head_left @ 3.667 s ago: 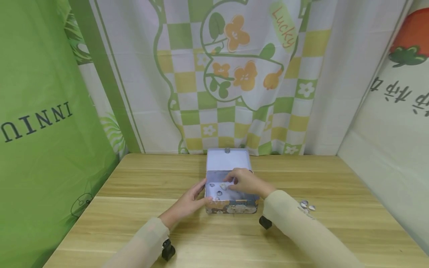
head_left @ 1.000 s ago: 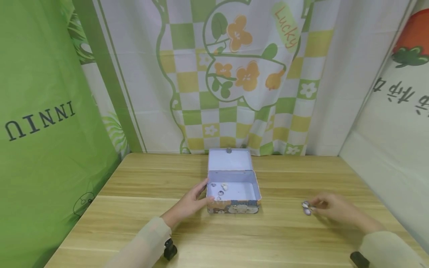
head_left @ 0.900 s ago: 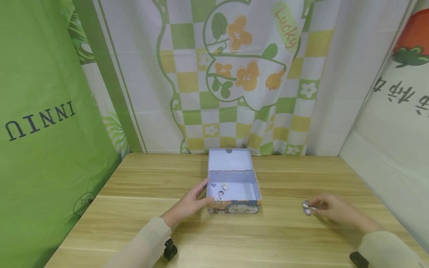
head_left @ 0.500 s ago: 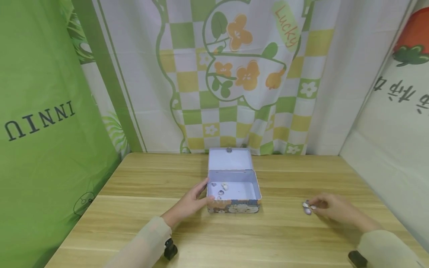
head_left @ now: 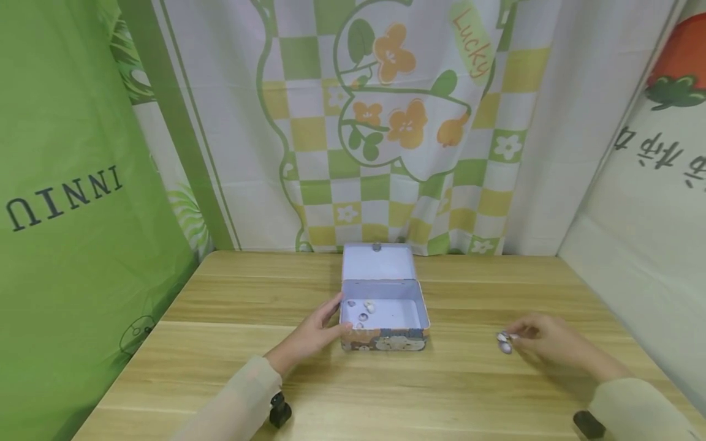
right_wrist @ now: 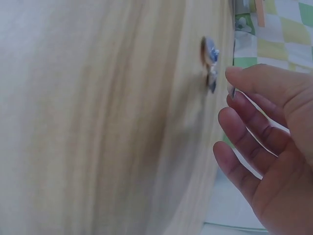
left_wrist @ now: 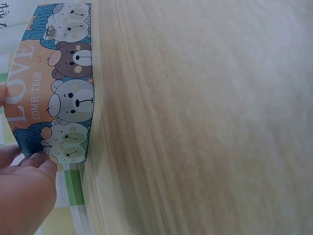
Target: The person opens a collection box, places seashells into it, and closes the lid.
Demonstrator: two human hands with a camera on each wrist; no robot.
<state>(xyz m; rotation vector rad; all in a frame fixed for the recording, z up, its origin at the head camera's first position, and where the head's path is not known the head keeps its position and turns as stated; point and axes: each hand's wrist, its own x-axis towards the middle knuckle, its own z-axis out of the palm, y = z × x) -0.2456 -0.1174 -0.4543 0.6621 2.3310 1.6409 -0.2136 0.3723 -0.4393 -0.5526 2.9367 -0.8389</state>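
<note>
An open tin box (head_left: 396, 340) with cartoon bears and "LOVE COME TRUE" on its side stands on the table, hinged lid tilted back. My left hand (head_left: 309, 337) grips its left side, thumb at the front corner and fingers along the wall. Several small seashells (head_left: 370, 307) lie in the left part of the box. To the right, my right hand (head_left: 554, 343) is just above a little pile of shells (head_left: 504, 347) on the table. In the right wrist view its thumb and index finger pinch one small seashell (right_wrist: 232, 92); the other fingers are loosely bent.
The wooden table (head_left: 309, 392) reaches back to a checked curtain (head_left: 386, 184). A green cloth (head_left: 72, 275) hangs on the left and a white one (head_left: 634, 233) on the right. A thin dark cable (head_left: 132, 334) shows beside the left table edge.
Since the first frame my right hand has left the box and gone right to the shell pile. Over the last second it has lifted slightly with a shell. My left hand stays on the box.
</note>
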